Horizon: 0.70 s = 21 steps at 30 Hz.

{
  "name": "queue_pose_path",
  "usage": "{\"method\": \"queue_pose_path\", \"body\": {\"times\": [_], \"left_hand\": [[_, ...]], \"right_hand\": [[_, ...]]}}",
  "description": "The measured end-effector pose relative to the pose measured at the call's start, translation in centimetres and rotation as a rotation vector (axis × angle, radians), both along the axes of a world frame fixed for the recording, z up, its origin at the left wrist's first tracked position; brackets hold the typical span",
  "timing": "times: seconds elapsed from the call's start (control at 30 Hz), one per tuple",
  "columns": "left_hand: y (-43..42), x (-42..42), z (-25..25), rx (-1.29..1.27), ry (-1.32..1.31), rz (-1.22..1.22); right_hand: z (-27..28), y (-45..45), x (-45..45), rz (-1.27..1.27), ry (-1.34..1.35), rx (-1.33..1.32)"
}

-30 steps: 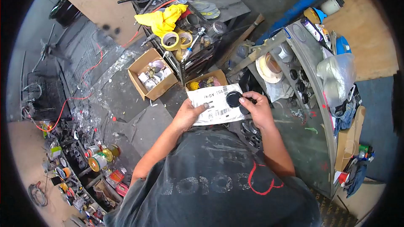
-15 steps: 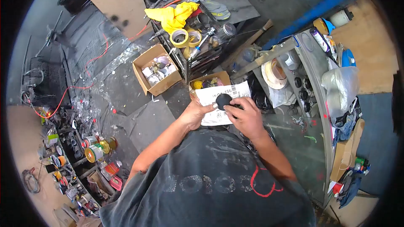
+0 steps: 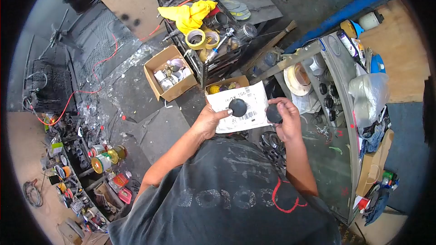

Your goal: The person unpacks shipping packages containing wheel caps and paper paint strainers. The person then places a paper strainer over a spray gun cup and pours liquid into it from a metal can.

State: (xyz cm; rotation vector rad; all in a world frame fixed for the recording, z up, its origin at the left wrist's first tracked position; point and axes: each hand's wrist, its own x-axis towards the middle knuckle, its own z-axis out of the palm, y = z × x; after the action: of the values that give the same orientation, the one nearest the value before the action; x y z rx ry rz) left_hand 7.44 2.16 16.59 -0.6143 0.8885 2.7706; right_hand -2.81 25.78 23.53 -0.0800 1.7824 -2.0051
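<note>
A worker in a dark shirt (image 3: 222,172) holds 2 black discs at a white packet (image 3: 255,97) amid workshop clutter. The left hand (image 3: 208,121) grips the packet at its 9 o'clock edge, thumb pressed to the rim of the 1st disc (image 3: 238,106), which lies flat on the printed face. The right hand (image 3: 289,121), fingers curled, holds the 2nd disc (image 3: 274,114) at the packet's 3 o'clock edge. At 10 o'clock from the packet, a cardboard box (image 3: 180,90) sits open on the floor; at 11 o'clock, a yellow cloth (image 3: 190,17) and 2 tape rolls (image 3: 195,46) top a crowded cart.
</note>
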Motion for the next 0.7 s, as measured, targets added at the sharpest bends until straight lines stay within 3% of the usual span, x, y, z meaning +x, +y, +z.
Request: {"method": "queue_pose_path", "body": {"times": [0.07,0.33,0.63,0.7], "left_hand": [[0.0,-0.1,-0.2,-0.016,-0.002,0.004],[0.0,0.0,-0.3,-0.045,-0.015,-0.009],[0.2,0.1,-0.2,-0.044,0.028,-0.006],[0.3,0.2,-0.5,-0.052,0.005,0.011]], "right_hand": [[0.7,0.1,-0.1,-0.027,-0.250,-0.186],[-1.0,1.0,-0.4,-0.084,-0.375,-0.275],[-2.0,1.5,-0.7,-0.014,-0.365,-0.251],[-2.0,1.2,-0.3,0.024,-0.256,-0.210]]}}
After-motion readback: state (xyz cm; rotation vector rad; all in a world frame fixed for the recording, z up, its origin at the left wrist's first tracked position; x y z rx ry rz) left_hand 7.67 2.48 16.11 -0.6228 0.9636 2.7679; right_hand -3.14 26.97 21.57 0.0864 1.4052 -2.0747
